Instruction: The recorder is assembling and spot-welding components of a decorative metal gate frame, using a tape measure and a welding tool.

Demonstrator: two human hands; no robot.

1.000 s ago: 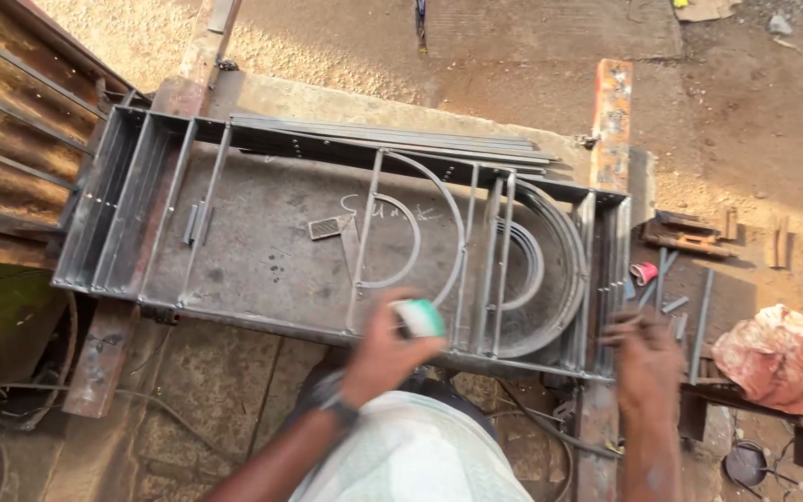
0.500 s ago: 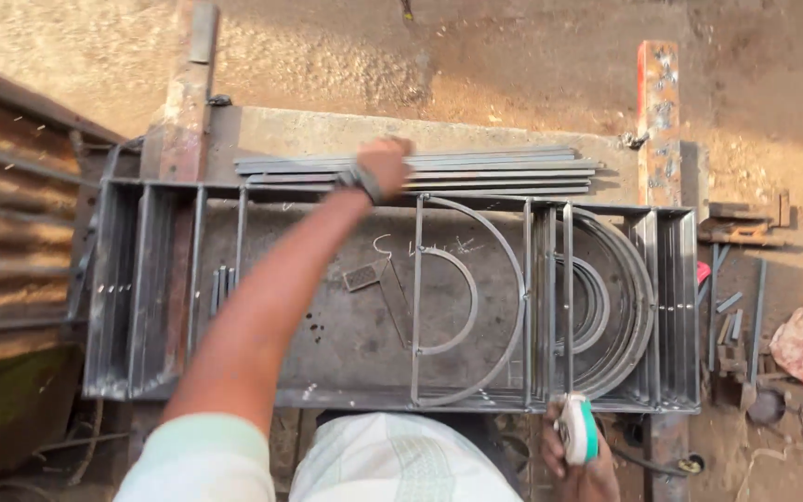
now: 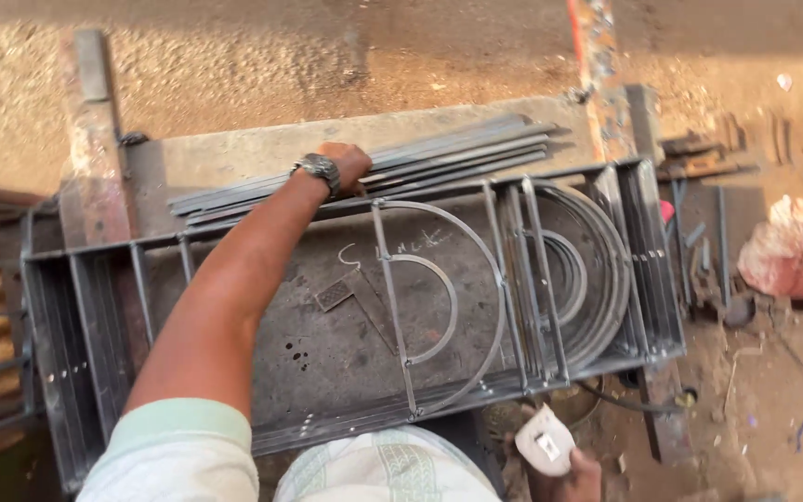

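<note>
My left hand (image 3: 346, 164), with a wristwatch on the wrist, reaches across the steel table and closes on a bundle of long flat metal bars (image 3: 439, 160) lying along the far side. My right hand (image 3: 571, 474) sits low at the near edge, gripping a small white and green tape measure (image 3: 543, 441). Between the hands lies a rectangular welded metal frame (image 3: 76, 372) with upright bars and curved half-round pieces (image 3: 476, 270) inside it.
A small square metal offcut (image 3: 333, 295) rests on the steel tabletop (image 3: 327, 353). Rusty posts stand at the far left (image 3: 95, 139) and far right (image 3: 597, 65). Scrap pieces and a pink crumpled bag (image 3: 792, 251) lie on the dirt to the right.
My left hand went from near my body out to the bar bundle and now grips it. The tape measure passed to my right hand, which stays low.
</note>
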